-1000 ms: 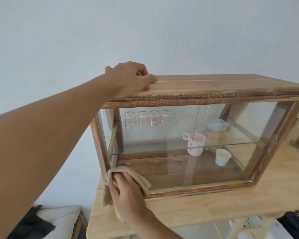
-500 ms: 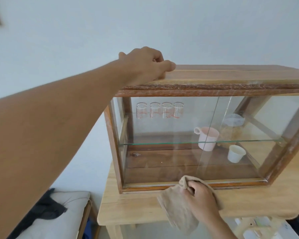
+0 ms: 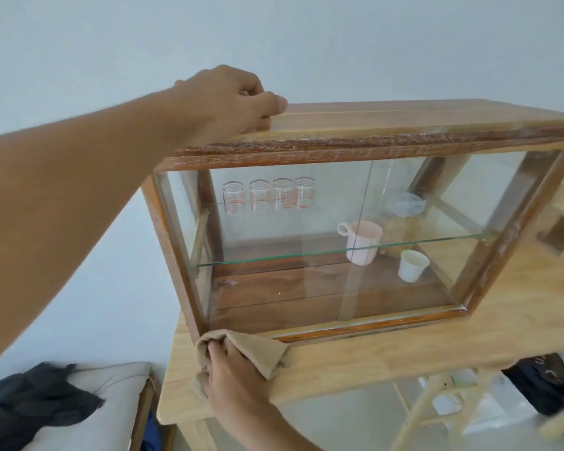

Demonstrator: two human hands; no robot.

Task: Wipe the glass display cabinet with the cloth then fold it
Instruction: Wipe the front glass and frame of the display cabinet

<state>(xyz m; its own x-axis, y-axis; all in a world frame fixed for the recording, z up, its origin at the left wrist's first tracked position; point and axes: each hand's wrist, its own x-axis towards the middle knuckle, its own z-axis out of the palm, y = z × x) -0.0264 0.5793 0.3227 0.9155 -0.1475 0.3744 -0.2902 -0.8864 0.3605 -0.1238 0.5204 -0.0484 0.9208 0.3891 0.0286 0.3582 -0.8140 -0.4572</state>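
Observation:
A wooden-framed glass display cabinet (image 3: 355, 143) stands on a light wooden table (image 3: 388, 356). My left hand (image 3: 232, 99) rests on the cabinet's top back-left corner, fingers curled over the wood. My right hand (image 3: 232, 369) presses a beige cloth (image 3: 261, 351) against the cabinet's bottom front-left corner, where the frame meets the table. The cloth is bunched, with one flap spread to the right along the bottom rail. Inside the cabinet are several glass beakers (image 3: 269, 195), a pink mug (image 3: 362, 240), a white cup (image 3: 412, 265) and a lidded jar (image 3: 402, 219).
A cushioned seat (image 3: 111, 405) with dark fabric (image 3: 36, 402) on it sits low at the left. Under the table a white appliance and wooden rails show. A dark item (image 3: 544, 385) lies at the right below the table edge. A plain wall is behind.
My right hand with the cloth swept right along the bottom front rail, then came back to the bottom left corner. My left hand stayed on the cabinet's top.

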